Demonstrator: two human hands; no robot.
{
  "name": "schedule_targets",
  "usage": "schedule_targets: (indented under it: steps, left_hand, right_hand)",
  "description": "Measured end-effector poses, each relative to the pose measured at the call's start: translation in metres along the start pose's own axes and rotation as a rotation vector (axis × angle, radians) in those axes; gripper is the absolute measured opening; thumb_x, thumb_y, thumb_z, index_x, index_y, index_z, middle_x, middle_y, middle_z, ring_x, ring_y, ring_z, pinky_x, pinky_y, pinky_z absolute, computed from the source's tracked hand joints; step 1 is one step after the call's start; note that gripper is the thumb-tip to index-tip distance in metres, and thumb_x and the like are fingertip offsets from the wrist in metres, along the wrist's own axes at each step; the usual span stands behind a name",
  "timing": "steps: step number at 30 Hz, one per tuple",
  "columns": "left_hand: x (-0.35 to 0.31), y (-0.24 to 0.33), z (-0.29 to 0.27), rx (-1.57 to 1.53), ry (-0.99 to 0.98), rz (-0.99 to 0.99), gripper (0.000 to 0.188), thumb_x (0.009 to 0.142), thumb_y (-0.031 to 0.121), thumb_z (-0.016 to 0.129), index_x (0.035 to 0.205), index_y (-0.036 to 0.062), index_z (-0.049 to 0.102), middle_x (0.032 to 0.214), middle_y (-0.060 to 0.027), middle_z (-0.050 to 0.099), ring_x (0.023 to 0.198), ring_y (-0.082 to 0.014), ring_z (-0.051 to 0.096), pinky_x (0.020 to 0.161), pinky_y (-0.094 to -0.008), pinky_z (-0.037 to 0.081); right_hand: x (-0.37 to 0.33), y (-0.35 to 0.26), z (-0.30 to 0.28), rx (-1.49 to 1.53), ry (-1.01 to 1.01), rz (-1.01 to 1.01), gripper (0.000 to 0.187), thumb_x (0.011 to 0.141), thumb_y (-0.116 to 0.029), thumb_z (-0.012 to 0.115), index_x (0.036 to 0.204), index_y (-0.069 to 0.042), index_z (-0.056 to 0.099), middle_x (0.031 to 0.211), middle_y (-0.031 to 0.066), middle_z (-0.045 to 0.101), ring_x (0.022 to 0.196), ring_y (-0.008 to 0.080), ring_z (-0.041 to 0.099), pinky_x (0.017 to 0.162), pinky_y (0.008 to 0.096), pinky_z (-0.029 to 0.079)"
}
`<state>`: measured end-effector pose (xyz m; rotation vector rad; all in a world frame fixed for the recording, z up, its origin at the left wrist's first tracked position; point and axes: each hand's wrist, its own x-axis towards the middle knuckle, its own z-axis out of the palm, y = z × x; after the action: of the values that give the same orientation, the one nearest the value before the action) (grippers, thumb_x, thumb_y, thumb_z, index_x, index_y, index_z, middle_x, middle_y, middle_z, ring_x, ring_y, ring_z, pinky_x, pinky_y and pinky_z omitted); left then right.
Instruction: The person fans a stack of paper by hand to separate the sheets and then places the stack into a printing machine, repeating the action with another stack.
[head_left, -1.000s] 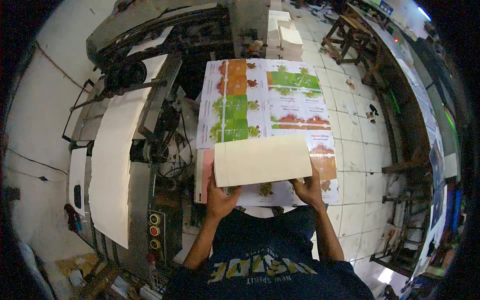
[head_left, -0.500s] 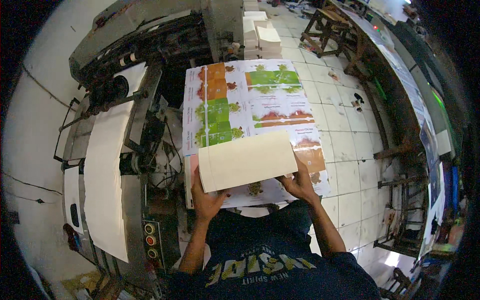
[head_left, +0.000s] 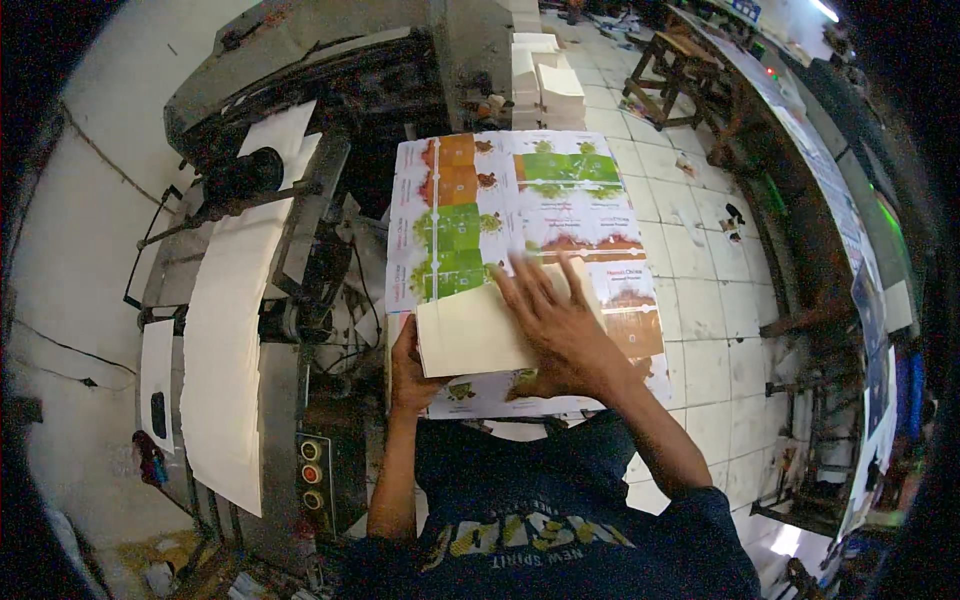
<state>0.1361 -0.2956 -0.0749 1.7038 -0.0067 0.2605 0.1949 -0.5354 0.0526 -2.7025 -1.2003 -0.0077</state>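
A stack of cream paper point(head_left: 472, 335) is in front of me, above a surface covered with a colourful printed sheet point(head_left: 575, 225). My left hand point(head_left: 408, 375) grips the stack's lower left corner, the thumb along its near edge. Across the right part of the stack lies my right hand point(head_left: 572, 335), its fingers spread and slightly blurred. That hand hides much of the stack's right side. The printed sheet has green, orange and brown blocks and shows beyond the paper and along its near side.
To the left stands a dark machine point(head_left: 290, 325) with long white sheets point(head_left: 225, 370) on it and round buttons point(head_left: 312, 474) at its near end. White paper stacks point(head_left: 560, 88) rise beyond the printed sheet. A long bench point(head_left: 800, 150) runs along the right, over a tiled floor point(head_left: 705, 350).
My right hand has left the stack's right edge and moved left over its top, fingers spreading. The left hand still holds the left end. The whole view has shifted slightly.
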Motion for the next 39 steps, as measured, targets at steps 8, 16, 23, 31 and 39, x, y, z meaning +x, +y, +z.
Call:
schedule_targets:
  steps: [8,16,23,31,39]
  left_hand:
    - [0.007,0.125,0.006,0.275,-0.164,0.166,0.125,0.055,0.045,0.093,0.150,-0.0008,0.025,0.151,-0.0268,0.033,0.143,-0.0358,0.025,0.116,-0.0497,0.020]
    - [0.014,0.111,0.057,1.242,-0.334,0.149,0.113,0.059,0.042,0.090,0.141,-0.0109,0.034,0.137,-0.0245,0.043,0.136,-0.0375,0.036,0.123,-0.0528,0.014]
    - [0.017,0.107,0.065,1.174,-0.180,0.269,0.086,0.063,0.033,0.087,0.127,-0.0079,0.046,0.120,-0.0184,0.051,0.123,-0.0338,0.046,0.122,-0.0496,0.020]
    - [0.028,0.101,0.059,0.940,-0.126,0.352,0.067,0.061,0.034,0.089,0.107,-0.0005,0.056,0.102,-0.0166,0.059,0.102,-0.0351,0.057,0.094,-0.0458,0.043]
    - [0.034,0.097,0.057,0.962,-0.103,0.418,0.064,0.063,0.049,0.084,0.098,0.0026,0.057,0.092,-0.0136,0.061,0.088,-0.0327,0.061,0.080,-0.0430,0.045]
  right_hand:
    - [0.010,0.010,0.020,0.072,0.091,-0.056,0.100,0.051,-0.024,0.091,0.134,-0.003,0.042,0.113,0.0165,0.050,0.115,0.0345,0.047,0.106,0.0468,0.034]
    - [-0.012,0.016,0.000,0.276,0.021,-0.087,0.110,0.065,-0.030,0.087,0.152,-0.003,0.026,0.147,0.0236,0.039,0.142,0.0399,0.031,0.122,0.0508,0.020]
    - [-0.015,0.007,0.003,0.155,0.018,-0.057,0.081,0.089,-0.037,0.069,0.150,0.000,0.031,0.148,0.0195,0.039,0.142,0.0345,0.032,0.121,0.0533,0.016]
    - [-0.015,-0.001,0.024,0.020,0.223,-0.062,0.058,0.086,-0.021,0.060,0.136,0.006,0.047,0.133,0.0224,0.052,0.131,0.0384,0.044,0.119,0.0530,0.021]
    - [-0.018,0.007,0.022,0.026,0.195,-0.057,0.056,0.086,-0.023,0.062,0.133,0.004,0.048,0.127,0.0217,0.054,0.127,0.0377,0.047,0.116,0.0505,0.028]
